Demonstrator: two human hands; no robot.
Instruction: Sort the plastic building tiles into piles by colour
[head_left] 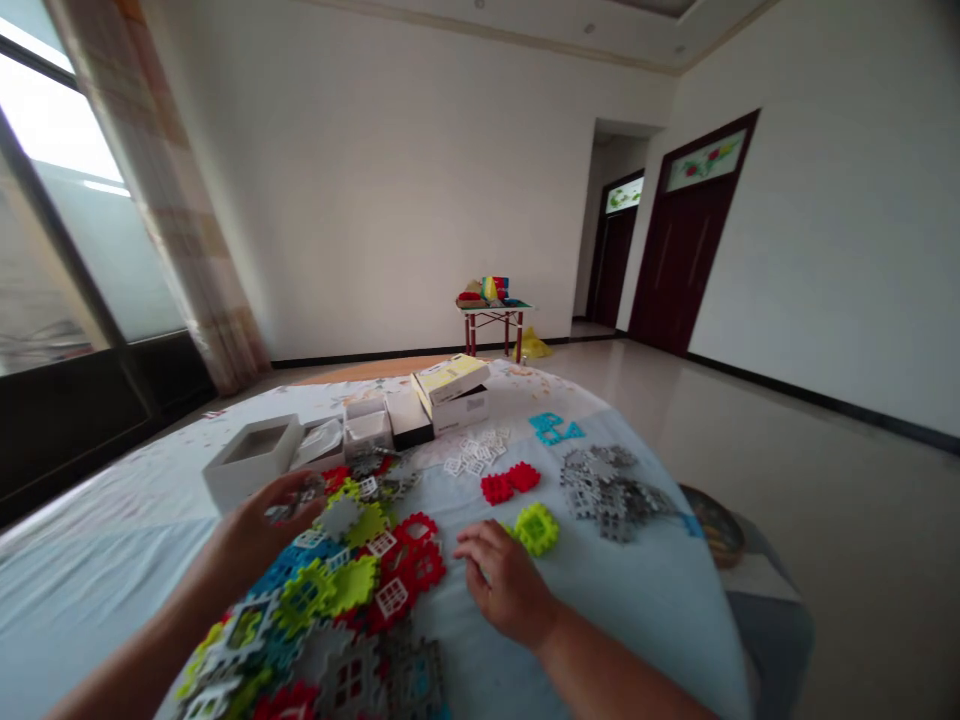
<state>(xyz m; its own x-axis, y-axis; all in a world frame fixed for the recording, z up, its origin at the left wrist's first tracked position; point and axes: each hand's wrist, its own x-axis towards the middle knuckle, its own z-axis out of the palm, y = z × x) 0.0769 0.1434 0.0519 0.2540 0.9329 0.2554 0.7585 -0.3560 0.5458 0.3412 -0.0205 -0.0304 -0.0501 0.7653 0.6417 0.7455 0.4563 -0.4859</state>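
Observation:
A heap of toothed square plastic tiles [337, 590] in red, lime, blue, grey and white lies on a round table with a pale blue cloth [637, 600]. My left hand [262, 520] is curled at the heap's far left edge, its fingers closed on a small grey tile piece. My right hand [502, 580] rests palm down on the cloth beside the red tiles, fingers bent, touching the edge of a lime tile stack [537, 527]. Sorted groups lie beyond: red tiles [510, 483], grey tiles [611, 485], cyan tiles [555, 428] and small white tiles [475, 455].
Several open white boxes [251, 460] and a yellow-lidded box [452, 390] stand at the table's far side. A stool with a bowl [716, 530] sits at the right of the table. Across the bare floor is a small red-legged table [495, 312] with colourful items, and dark doors [686, 240].

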